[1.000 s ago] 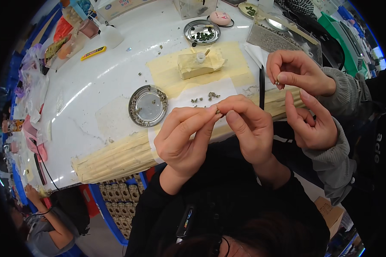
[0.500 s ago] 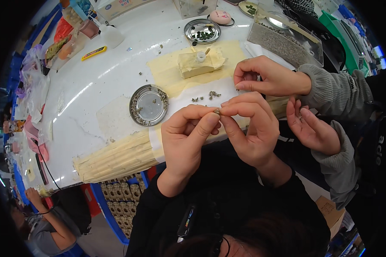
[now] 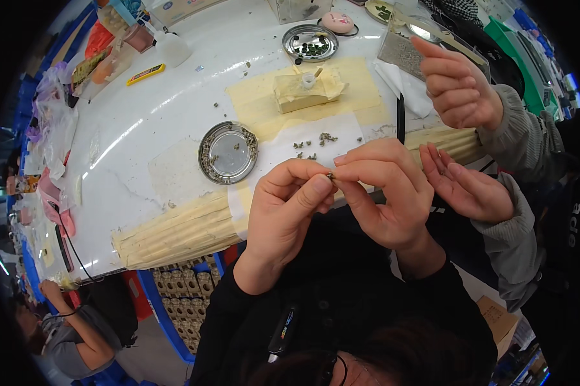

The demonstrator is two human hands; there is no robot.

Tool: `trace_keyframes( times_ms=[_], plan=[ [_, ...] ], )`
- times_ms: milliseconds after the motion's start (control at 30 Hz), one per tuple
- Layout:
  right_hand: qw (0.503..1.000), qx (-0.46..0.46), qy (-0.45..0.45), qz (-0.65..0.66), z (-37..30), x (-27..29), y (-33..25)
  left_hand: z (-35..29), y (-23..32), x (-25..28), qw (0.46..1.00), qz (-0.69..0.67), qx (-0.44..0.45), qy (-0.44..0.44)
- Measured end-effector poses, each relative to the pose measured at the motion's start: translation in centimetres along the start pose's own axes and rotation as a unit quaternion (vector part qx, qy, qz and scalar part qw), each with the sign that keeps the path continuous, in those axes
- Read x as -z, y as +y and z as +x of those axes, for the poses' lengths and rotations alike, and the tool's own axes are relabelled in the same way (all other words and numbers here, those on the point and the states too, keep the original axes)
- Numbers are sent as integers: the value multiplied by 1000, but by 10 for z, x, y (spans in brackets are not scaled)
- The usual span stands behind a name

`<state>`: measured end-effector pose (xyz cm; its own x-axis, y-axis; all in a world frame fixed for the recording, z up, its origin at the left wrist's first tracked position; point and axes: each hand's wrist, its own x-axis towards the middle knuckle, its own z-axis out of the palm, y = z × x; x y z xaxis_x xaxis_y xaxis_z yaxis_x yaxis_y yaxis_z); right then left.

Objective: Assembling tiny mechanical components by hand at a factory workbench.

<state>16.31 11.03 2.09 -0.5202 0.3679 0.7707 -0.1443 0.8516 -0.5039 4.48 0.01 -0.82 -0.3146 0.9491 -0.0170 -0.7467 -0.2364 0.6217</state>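
Between the fingertips of both hands is a tiny brass-grey metal part (image 3: pixel 330 175), too small to name more exactly. My left hand (image 3: pixel 289 209) pinches it with thumb and forefinger from one side. My right hand (image 3: pixel 390 190) pinches it from the other, fingers curled. Just beyond my hands, several similar small parts (image 3: pixel 328 137) lie scattered on a white paper sheet (image 3: pixel 283 143). To the left stands a round metal dish (image 3: pixel 228 153) with many more such parts, mostly along its left side.
A co-worker's grey-sleeved hands (image 3: pixel 460 87) reach in from the right. A paper-wrapped block (image 3: pixel 309 93) with a small white cup stands behind the sheet. Further back are a dish of dark green pieces (image 3: pixel 310 44) and a clear bin (image 3: pixel 402 55). Padded yellow covering (image 3: pixel 174 239) lines the front edge.
The co-worker's upper hand has lifted away from the paper toward the back right, leaving a small part on the sheet. My hands still pinch the tiny part; the view has shifted slightly.
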Motion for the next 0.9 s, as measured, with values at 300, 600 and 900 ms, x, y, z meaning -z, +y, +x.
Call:
trace_keyframes(
  times_ms=[300,600,900],
  plan=[
    [999,15,-18,39,4,3,-2,-4,0,-5,997,-65,45,4],
    [998,10,-61,34,10,11,0,-4,3,-5,997,-62,47,2],
    [939,-200,-102,259,5,16,3,-2,10,-2,996,79,10,-41]
  ],
)
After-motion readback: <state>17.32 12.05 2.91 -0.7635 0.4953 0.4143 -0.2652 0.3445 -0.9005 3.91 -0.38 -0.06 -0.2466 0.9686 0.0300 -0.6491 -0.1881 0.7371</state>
